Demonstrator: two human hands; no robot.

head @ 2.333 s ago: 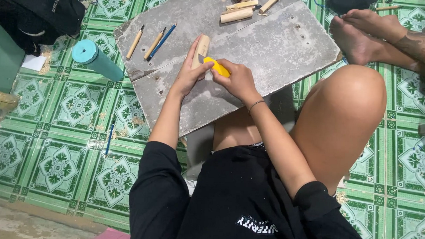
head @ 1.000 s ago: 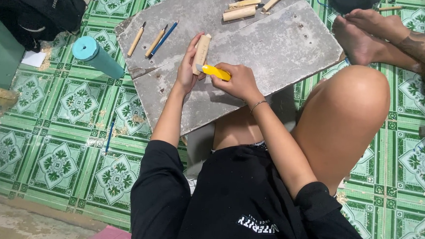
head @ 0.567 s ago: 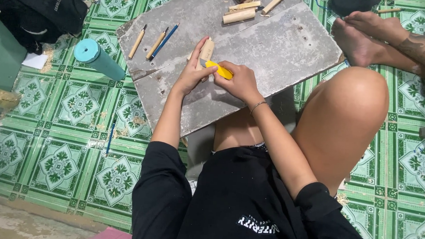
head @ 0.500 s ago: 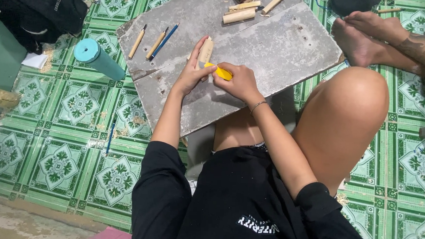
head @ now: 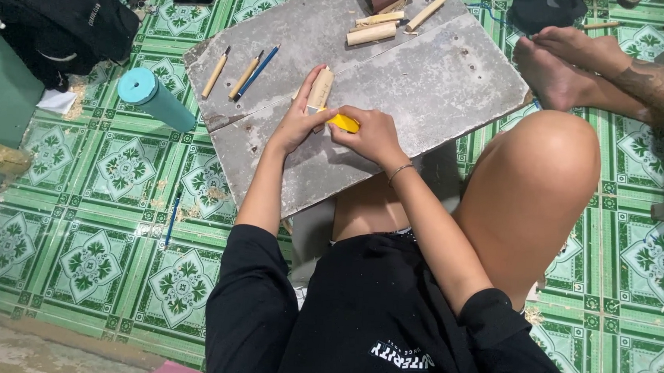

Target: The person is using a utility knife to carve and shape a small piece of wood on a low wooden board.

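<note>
While our left hand (head: 296, 127) pins the wooden piece (head: 320, 90) flat on the grey board (head: 426, 79) to steady it, our right hand (head: 371, 134) grips the yellow cutter (head: 343, 121) closed-fisted, its tip at the wood's near end.

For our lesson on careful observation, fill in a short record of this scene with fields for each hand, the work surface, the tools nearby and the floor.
left hand: left hand steadies a wooden block
right hand: right hand grips a yellow-handled tool against the block
surface: grey board on the floor
tools nearby: three pencil-like tools, wooden sticks
floor: green patterned tiles, teal bottle lying on its side
</note>
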